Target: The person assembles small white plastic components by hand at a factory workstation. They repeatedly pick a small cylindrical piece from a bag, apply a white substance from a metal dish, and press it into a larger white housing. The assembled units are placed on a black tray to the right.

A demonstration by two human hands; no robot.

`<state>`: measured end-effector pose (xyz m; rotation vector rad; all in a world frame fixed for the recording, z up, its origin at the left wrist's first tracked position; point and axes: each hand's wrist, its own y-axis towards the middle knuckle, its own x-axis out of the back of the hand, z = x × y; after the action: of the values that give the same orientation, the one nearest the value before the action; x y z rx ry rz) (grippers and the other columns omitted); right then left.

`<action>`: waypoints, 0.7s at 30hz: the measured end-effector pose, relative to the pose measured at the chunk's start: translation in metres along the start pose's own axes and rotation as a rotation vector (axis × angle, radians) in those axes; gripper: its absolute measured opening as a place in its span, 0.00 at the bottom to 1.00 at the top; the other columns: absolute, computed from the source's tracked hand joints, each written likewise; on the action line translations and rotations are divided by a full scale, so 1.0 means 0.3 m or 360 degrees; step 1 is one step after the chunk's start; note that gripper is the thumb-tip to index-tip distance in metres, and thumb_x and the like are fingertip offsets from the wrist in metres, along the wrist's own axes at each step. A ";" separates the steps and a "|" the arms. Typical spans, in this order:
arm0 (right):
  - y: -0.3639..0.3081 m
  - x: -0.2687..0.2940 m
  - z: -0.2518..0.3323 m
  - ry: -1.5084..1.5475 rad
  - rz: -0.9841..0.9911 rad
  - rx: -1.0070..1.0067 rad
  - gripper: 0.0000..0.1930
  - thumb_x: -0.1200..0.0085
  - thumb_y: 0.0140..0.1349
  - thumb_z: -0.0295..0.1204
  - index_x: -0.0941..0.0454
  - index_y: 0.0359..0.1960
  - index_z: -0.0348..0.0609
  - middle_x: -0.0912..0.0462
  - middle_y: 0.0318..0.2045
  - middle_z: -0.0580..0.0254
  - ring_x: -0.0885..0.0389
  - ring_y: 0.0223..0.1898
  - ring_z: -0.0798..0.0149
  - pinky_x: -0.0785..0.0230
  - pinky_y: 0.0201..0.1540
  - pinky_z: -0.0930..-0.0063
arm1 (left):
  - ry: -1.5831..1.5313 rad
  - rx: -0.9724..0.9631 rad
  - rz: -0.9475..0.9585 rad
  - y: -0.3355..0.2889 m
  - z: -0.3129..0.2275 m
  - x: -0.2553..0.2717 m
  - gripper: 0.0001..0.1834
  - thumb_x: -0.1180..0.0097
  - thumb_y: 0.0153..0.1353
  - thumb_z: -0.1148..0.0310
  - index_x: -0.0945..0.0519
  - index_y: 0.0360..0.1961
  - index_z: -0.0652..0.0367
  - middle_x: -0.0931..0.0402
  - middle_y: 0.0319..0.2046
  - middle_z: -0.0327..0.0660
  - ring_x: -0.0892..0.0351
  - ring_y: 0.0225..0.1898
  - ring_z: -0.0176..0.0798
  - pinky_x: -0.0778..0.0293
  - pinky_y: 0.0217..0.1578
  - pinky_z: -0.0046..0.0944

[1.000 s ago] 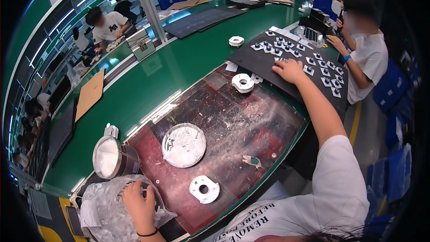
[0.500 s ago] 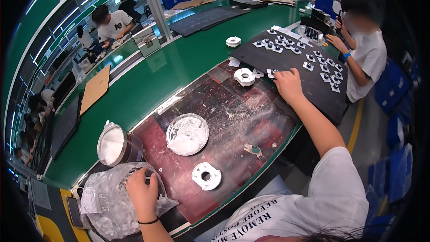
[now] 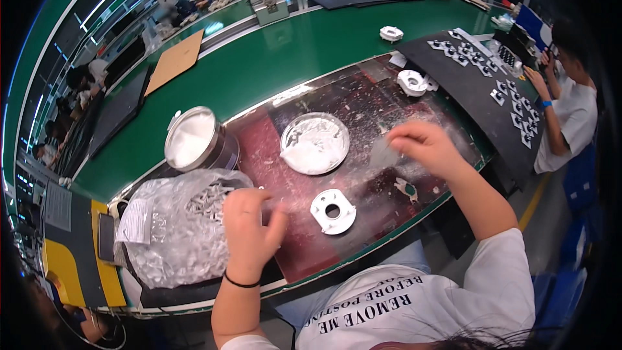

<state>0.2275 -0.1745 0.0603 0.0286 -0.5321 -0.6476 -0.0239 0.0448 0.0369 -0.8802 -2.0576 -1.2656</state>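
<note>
My left hand (image 3: 249, 230) is at the right edge of a clear plastic bag (image 3: 175, 253) of small grey-white pieces. Its thumb stands apart from the curled fingers, and nothing shows between them. My right hand (image 3: 427, 146) hovers over the right part of the stained work board (image 3: 285, 220), thumb and forefinger pinched. A blurred greyish thing (image 3: 383, 153) shows at its fingertips; its kind is unclear. Between the hands lies a white round part (image 3: 333, 212) with a central hole and small posts. Behind it sits a round dish (image 3: 315, 149) smeared with white paste.
A tin (image 3: 223, 152) of white paste stands behind the bag. Another white ring part (image 3: 413, 83) is at the board's far right, and one (image 3: 391, 34) sits on the green table (image 3: 259, 71). A black sheet (image 3: 479, 91) bears several small square pieces. A co-worker (image 3: 570, 104) works at right.
My right hand has drawn back from the small square piece at the black sheet's edge. My left hand has moved off the bag toward the white round part. The whole view has shifted.
</note>
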 end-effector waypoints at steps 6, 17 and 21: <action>0.062 -0.217 0.057 0.0712 0.0883 -0.0440 0.13 0.42 0.59 0.31 0.21 0.43 0.37 0.19 0.37 0.66 0.24 0.41 0.75 0.32 0.47 0.80 | -0.0374 -0.0244 0.0317 -0.016 -0.081 -0.087 0.49 0.28 0.38 0.53 0.40 0.59 0.62 0.29 0.46 0.50 0.31 0.47 0.55 0.36 0.48 0.49; 0.073 -0.280 -0.018 0.0656 0.0983 -0.0482 0.18 0.38 0.56 0.29 0.29 0.46 0.38 0.28 0.21 0.75 0.33 0.25 0.81 0.42 0.29 0.85 | -0.0458 -0.0218 0.0419 -0.038 -0.068 -0.143 0.59 0.29 0.40 0.58 0.55 0.68 0.61 0.29 0.50 0.48 0.30 0.51 0.53 0.37 0.51 0.49; 0.068 -0.280 -0.012 0.0641 0.0972 -0.0490 0.17 0.38 0.56 0.29 0.30 0.44 0.39 0.29 0.19 0.75 0.35 0.23 0.82 0.44 0.26 0.85 | -0.0542 -0.0218 0.0409 -0.044 -0.060 -0.152 0.59 0.29 0.40 0.59 0.55 0.68 0.59 0.29 0.50 0.47 0.30 0.50 0.51 0.37 0.51 0.48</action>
<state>0.1846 -0.1098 0.0219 -0.2799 -0.0323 -0.1094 -0.0032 0.0132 0.0029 -1.4595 -2.0382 -1.1891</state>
